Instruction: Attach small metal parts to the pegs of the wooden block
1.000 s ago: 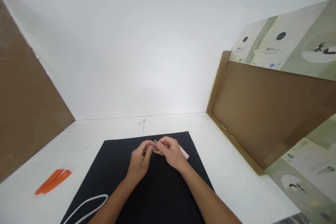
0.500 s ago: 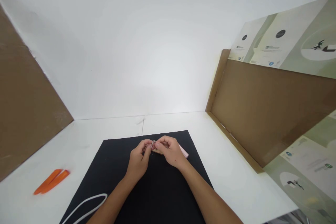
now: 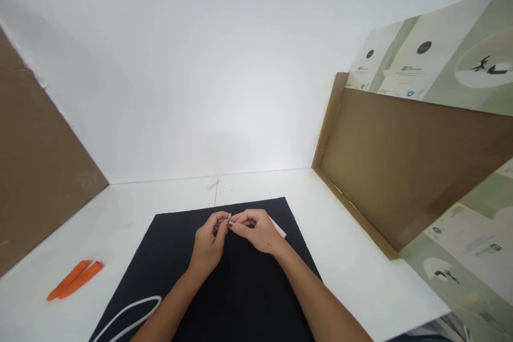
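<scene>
Black mat (image 3: 236, 294) lies under both hands, with lots of open room around them. The left hand (image 3: 208, 240) and right hand (image 3: 256, 232) curl almost shut, pinching a tiny pale stick (image 3: 232, 223) that lies sideways, left to right. A pink strip (image 3: 278, 228) pokes out past the right hand, at the mat's edge. Orange sticks (image 3: 75, 279) lie far left on the counter (image 3: 120, 208).

My L hand (image 3: 208, 243) & R hand (image 3: 256, 232): bare, no gloves, slim fingers (image 3: 244, 228), nails too small to make out. Both forearms (image 3: 324, 299) bare too, smooth, running past bottom edge of frame, narrowing toward wrists.
</scene>
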The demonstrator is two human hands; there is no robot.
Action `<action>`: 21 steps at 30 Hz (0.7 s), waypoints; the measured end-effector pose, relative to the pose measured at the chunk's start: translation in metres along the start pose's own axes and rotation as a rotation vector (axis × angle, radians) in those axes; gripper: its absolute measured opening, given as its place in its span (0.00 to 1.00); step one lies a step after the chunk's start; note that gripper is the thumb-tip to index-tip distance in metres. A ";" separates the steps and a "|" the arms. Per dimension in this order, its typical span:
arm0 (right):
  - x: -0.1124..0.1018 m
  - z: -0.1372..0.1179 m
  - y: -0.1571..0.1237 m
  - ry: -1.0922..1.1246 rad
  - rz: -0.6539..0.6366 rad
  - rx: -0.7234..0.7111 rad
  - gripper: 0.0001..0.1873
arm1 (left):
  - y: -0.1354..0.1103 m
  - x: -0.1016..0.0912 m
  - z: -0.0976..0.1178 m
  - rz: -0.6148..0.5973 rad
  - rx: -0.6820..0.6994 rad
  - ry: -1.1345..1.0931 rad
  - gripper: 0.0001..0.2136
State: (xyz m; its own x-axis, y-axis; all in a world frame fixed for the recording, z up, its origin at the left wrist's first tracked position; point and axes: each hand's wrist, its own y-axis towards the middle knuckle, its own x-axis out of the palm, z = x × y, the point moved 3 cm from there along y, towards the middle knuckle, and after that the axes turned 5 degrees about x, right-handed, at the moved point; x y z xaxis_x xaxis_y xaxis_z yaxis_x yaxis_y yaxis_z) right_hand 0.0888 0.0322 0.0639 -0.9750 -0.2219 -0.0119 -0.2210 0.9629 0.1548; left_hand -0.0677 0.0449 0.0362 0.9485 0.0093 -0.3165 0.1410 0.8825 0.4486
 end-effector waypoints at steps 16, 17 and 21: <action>0.001 0.000 0.002 0.002 0.036 -0.025 0.13 | -0.001 0.002 0.001 -0.009 0.005 0.040 0.12; 0.002 0.001 0.001 -0.013 0.020 -0.042 0.13 | -0.001 0.001 0.000 -0.004 -0.003 0.040 0.12; 0.002 0.003 0.002 0.053 0.038 -0.012 0.14 | -0.001 0.002 0.000 -0.006 -0.005 0.023 0.12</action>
State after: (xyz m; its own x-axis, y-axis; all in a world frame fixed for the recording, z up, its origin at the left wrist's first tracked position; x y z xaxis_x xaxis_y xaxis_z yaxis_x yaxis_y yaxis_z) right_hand 0.0862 0.0344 0.0611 -0.9800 -0.1935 0.0469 -0.1833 0.9689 0.1664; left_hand -0.0662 0.0441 0.0353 0.9409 0.0149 -0.3384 0.1451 0.8851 0.4423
